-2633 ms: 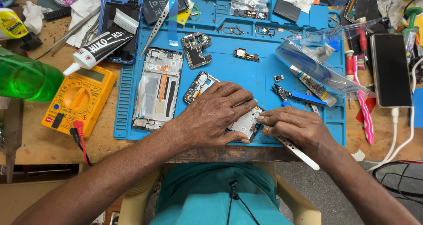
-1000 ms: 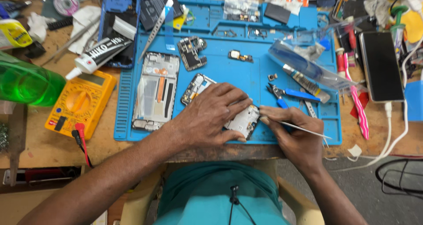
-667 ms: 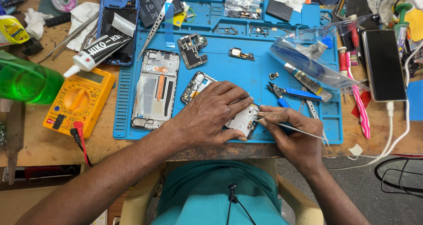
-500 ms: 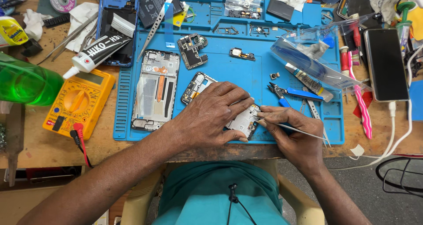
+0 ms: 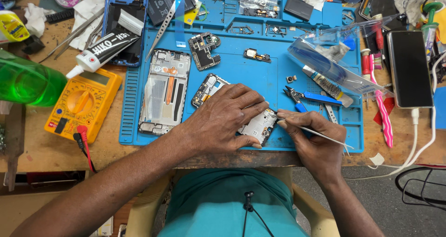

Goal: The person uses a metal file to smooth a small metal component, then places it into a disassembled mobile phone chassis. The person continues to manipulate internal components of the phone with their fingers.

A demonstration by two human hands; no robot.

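My left hand (image 5: pixel 226 119) lies flat over an opened phone body (image 5: pixel 258 124) on the blue repair mat (image 5: pixel 260 77), pinning it down near the mat's front edge. My right hand (image 5: pixel 316 142) grips thin metal tweezers (image 5: pixel 312 131), their tip touching the phone's right edge. Part of the phone's inner frame (image 5: pixel 207 88) sticks out above my left fingers. The rest of the phone is hidden under my palm.
On the mat lie a second phone frame (image 5: pixel 164 90), a circuit board (image 5: pixel 203 49), small parts and blue-handled cutters (image 5: pixel 310 97). A yellow multimeter (image 5: pixel 82 103), a white glue tube (image 5: pixel 102 49) and a green bottle (image 5: pixel 29 81) sit left. A black phone (image 5: pixel 409 69) charges at right.
My right hand has shifted from gripping the phone's edge with a white tool trailing behind to holding the tweezers with their tip at the phone. My left hand has stayed on the phone.
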